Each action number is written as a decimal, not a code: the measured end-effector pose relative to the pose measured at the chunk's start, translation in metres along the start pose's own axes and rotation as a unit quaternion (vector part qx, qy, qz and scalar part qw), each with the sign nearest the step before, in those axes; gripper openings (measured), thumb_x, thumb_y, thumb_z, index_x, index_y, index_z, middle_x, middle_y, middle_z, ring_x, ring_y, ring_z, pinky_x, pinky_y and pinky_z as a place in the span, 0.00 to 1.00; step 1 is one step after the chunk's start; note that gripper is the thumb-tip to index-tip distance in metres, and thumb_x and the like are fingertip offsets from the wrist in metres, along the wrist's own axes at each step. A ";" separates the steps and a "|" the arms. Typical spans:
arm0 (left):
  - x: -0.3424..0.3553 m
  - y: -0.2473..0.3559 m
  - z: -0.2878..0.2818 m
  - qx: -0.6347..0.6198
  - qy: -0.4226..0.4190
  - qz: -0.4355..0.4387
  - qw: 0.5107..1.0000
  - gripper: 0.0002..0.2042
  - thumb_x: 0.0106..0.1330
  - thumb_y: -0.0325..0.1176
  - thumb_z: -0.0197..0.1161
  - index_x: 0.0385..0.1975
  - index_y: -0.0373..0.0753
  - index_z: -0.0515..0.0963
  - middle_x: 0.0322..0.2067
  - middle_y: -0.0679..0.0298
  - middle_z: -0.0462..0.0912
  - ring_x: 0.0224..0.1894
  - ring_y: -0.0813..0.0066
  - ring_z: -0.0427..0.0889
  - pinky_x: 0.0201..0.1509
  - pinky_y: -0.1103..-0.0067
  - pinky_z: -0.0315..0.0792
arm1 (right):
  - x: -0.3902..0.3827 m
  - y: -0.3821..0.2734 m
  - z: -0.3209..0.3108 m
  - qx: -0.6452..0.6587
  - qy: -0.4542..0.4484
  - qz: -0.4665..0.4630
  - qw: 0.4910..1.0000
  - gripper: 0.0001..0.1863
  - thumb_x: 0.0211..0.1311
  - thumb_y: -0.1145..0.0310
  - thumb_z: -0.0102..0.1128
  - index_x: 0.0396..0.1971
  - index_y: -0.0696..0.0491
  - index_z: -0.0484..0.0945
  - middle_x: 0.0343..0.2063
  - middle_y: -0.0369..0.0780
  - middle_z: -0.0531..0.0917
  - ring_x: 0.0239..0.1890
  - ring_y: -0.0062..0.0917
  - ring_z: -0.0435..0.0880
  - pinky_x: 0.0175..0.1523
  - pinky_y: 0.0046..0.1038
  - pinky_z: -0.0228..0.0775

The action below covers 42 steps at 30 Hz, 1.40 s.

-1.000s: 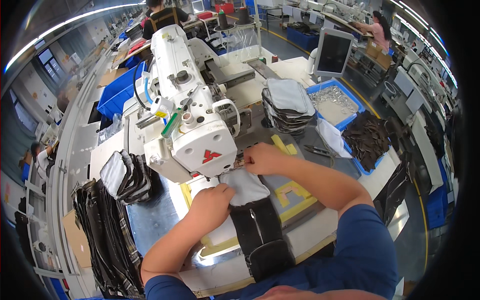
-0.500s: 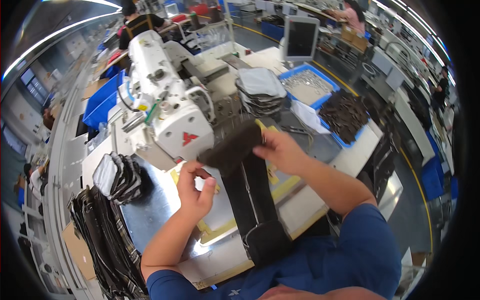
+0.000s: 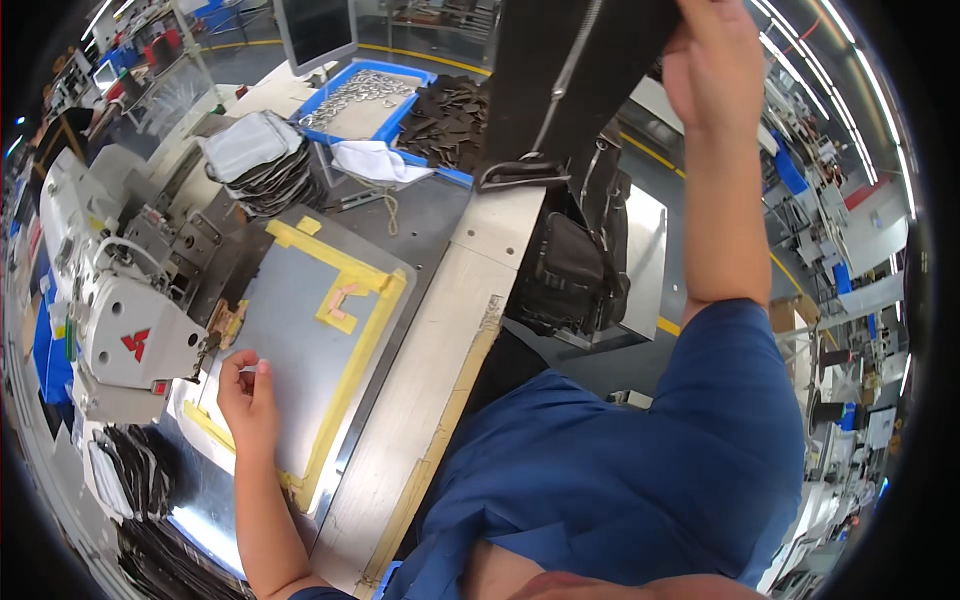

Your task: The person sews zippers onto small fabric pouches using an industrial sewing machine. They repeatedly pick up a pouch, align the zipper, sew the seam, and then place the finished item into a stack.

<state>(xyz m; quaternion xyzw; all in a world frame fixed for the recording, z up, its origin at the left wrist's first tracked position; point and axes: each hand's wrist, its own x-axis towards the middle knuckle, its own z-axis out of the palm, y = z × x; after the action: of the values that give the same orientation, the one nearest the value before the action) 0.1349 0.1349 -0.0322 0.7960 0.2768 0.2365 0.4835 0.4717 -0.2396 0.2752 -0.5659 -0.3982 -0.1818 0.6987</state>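
Note:
My right hand (image 3: 715,75) is raised at the upper right, its fingers closed on the edge of a long dark fabric piece with a zipper (image 3: 530,95). The piece hangs down, its folded lower end by the table corner; its top runs out of the picture. My left hand (image 3: 248,395) holds nothing, fingers loosely curled and thumb apart. It hovers over the near left part of a flat plate edged with yellow tape (image 3: 310,350), beside the white sewing machine head (image 3: 140,330).
Beyond the plate stand a stack of grey-and-black fabric pieces (image 3: 255,150), a white cloth (image 3: 375,162) and blue trays of metal parts (image 3: 355,100) and dark pieces (image 3: 445,120). Dark zippered pieces (image 3: 575,260) lie on a stand at the right. More fabric piles (image 3: 130,470) sit at lower left.
My view has turned right. The dark zippered piece has left the plate and is lifted to the upper right in my right hand. My left hand stays low near the machine.

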 end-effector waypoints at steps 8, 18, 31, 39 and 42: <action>0.005 -0.014 -0.001 0.005 -0.004 -0.014 1.000 0.10 0.76 0.29 0.67 0.51 0.33 0.79 0.38 0.70 0.81 0.30 0.86 0.72 0.34 0.83 0.69 | 0.002 -0.016 -0.066 0.032 0.041 -0.068 0.996 0.17 0.81 0.67 0.60 0.61 0.60 0.77 0.51 0.41 0.84 0.52 0.24 0.83 0.60 0.29 0.73; -0.001 0.006 0.001 0.135 0.002 0.067 0.989 0.14 0.69 0.31 0.74 0.50 0.33 0.82 0.43 0.54 0.84 0.32 0.68 0.83 0.38 0.73 0.79 | 0.020 0.202 -0.285 -0.262 0.240 0.161 0.921 0.16 0.77 0.55 0.68 0.39 0.55 0.84 0.24 0.30 0.72 0.28 0.18 0.69 0.35 0.29 0.64; -0.103 0.011 -0.137 0.451 0.258 -0.004 0.855 0.14 0.66 0.35 0.73 0.48 0.37 0.84 0.46 0.53 0.86 0.50 0.48 0.82 0.57 0.60 0.75 | -0.102 0.361 -0.140 -0.378 -0.040 0.194 0.904 0.22 0.78 0.59 0.66 0.61 0.59 0.80 0.52 0.44 0.87 0.53 0.28 0.85 0.61 0.29 0.75; -0.126 -0.018 -0.254 0.524 0.460 -0.001 0.717 0.13 0.65 0.37 0.73 0.46 0.40 0.84 0.44 0.55 0.85 0.50 0.50 0.82 0.57 0.60 0.74 | -0.164 0.301 0.038 -0.159 -0.197 0.182 0.950 0.15 0.80 0.64 0.64 0.56 0.60 0.80 0.47 0.37 0.84 0.49 0.20 0.82 0.59 0.24 0.74; -0.146 -0.035 -0.283 0.584 0.436 -0.160 0.665 0.15 0.66 0.43 0.70 0.47 0.41 0.83 0.46 0.54 0.85 0.52 0.50 0.84 0.57 0.58 0.76 | -0.190 0.279 0.068 -0.191 -0.243 0.177 0.934 0.14 0.81 0.66 0.62 0.55 0.60 0.80 0.45 0.36 0.83 0.47 0.18 0.80 0.56 0.23 0.73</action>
<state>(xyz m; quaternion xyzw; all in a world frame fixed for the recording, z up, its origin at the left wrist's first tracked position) -0.1621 0.2312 0.0398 0.6649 0.6604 0.2656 -0.2263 0.5272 -0.1310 -0.0472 -0.7769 -0.4067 0.0156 0.4803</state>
